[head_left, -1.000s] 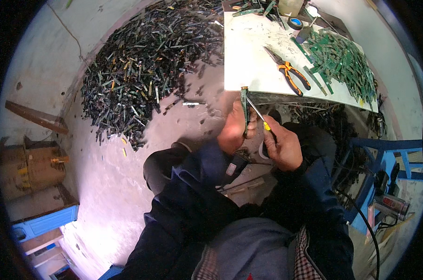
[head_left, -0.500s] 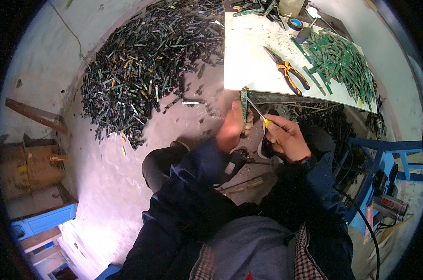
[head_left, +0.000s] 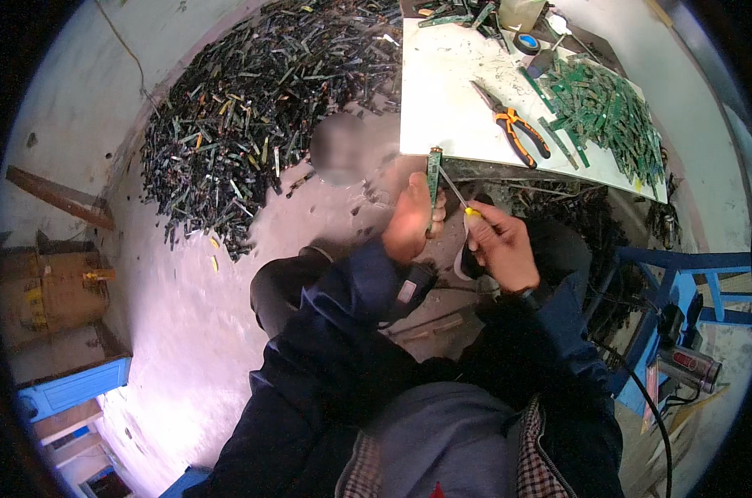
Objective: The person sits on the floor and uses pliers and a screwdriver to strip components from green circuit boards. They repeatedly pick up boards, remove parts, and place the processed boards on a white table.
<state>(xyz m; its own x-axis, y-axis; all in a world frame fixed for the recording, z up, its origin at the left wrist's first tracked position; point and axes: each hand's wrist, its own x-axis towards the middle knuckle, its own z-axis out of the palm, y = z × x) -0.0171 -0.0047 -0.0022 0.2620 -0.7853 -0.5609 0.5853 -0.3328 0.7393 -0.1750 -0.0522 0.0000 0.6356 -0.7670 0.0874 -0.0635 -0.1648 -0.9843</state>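
Observation:
My left hand [head_left: 407, 220] is closed round a narrow green circuit board strip [head_left: 434, 178], held upright just off the table's near edge. In my right hand [head_left: 507, 251] is a screwdriver [head_left: 471, 210] with a yellow handle, its thin metal shaft slanting up and left. The shaft's tip lies beside the strip's right edge near the upper part; whether it touches cannot be told. Most of the screwdriver's handle is hidden in my fingers.
A white table [head_left: 442, 91] carries orange-and-black pliers [head_left: 513, 124], a heap of green strips [head_left: 608, 112] and a roll of tape [head_left: 525, 43]. A big pile of dark strips [head_left: 251, 116] covers the floor at left. A blue stool frame [head_left: 683, 259] stands at right, with a heat gun [head_left: 690, 368] nearby.
The screwdriver and my right hand have shifted slightly, the hand turning a little and moving left. The strip stays in my left hand in nearly the same place.

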